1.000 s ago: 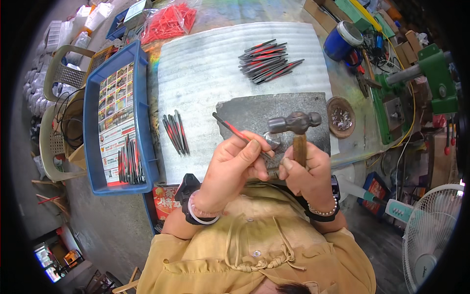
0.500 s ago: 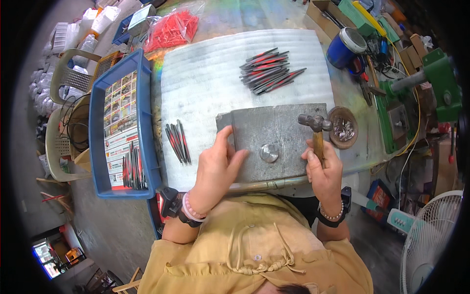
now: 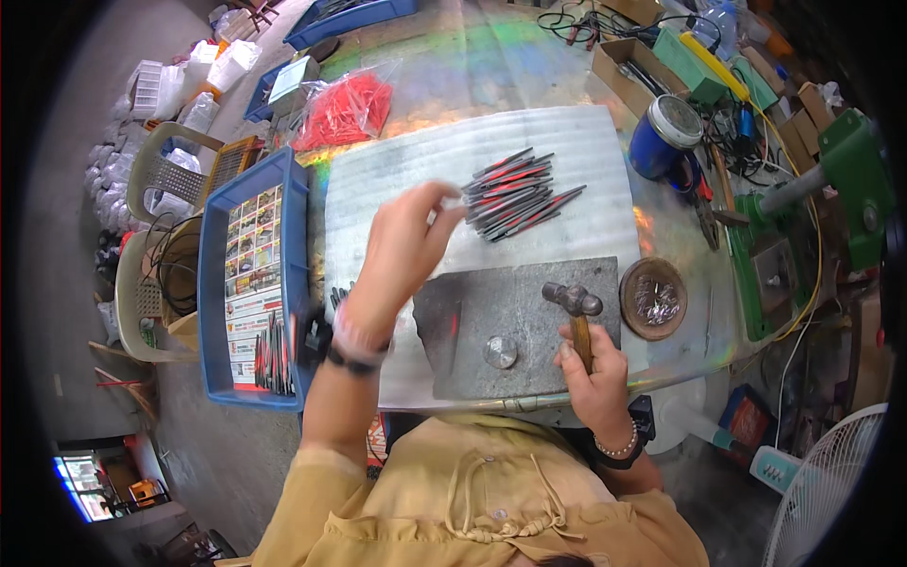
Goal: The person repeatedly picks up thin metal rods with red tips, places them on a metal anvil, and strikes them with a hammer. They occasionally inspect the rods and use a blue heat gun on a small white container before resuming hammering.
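Observation:
My right hand (image 3: 597, 370) grips the wooden handle of a ball-peen hammer (image 3: 573, 300), its steel head above the right side of a flat grey metal plate (image 3: 557, 364). A round shiny metal disc (image 3: 501, 352) sits on this plate. Left of the disc lies a blurred, slim dark piece with a red mark (image 3: 455, 326). My left hand (image 3: 408, 246), smeared a little by motion, is over the white foam sheet, thumb and forefinger apart. Its fingertips are close to a pile of slim, pointed black-and-red sticks (image 3: 520, 197). A few more sticks (image 3: 340, 295) are partly hidden behind my left wrist.
A brown bowl of small metal bits (image 3: 654, 300) stands right of the plate. At left is a blue tray (image 3: 298, 227) holding more sticks. Beyond are a bag of red pieces (image 3: 345, 111), a blue mug (image 3: 666, 137) and a green machine (image 3: 756, 269); a fan (image 3: 831, 491) is at lower right.
My left hand has moved from the plate's left edge up and forward to the stick pile. A blurred dark piece now shows on the plate. The hammer stays in my right hand.

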{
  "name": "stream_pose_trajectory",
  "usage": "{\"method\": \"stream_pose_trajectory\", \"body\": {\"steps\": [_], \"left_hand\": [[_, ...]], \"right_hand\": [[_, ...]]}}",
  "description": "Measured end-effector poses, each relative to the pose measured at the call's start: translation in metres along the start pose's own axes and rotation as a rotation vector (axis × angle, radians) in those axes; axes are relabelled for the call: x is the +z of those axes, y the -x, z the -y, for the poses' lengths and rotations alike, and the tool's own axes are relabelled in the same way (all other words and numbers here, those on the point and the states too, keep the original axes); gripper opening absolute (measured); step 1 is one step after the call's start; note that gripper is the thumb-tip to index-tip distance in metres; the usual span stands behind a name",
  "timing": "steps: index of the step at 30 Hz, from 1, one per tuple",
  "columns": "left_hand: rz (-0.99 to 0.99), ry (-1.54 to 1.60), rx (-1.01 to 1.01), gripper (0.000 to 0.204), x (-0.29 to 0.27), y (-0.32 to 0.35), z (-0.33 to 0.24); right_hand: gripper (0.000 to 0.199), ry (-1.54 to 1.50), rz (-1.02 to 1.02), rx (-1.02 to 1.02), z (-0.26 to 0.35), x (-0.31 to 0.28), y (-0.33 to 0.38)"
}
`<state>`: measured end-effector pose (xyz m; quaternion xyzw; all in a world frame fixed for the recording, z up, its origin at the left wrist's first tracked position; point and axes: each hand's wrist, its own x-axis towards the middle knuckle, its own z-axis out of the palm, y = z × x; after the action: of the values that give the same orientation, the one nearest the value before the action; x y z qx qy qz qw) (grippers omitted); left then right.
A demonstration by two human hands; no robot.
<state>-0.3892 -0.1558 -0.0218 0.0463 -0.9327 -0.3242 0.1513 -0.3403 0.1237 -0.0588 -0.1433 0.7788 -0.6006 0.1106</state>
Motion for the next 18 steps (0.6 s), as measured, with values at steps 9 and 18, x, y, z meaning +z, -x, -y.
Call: {"method": "stream_pose_trajectory", "body": {"steps": [9, 18], "left_hand": [[0.319, -0.129, -0.108, 0.022, 0.091, -0.127, 0.07], [0.199, -0.251, -0.111, 0.024, 0.118, -0.115, 0.077]], "right_hand": [[0.018, 0.023, 0.011, 0.025, 0.0, -0.001, 0.001], [0.019, -0.125, -0.038, 0.051, -0.014, 0.007, 0.007]]}}
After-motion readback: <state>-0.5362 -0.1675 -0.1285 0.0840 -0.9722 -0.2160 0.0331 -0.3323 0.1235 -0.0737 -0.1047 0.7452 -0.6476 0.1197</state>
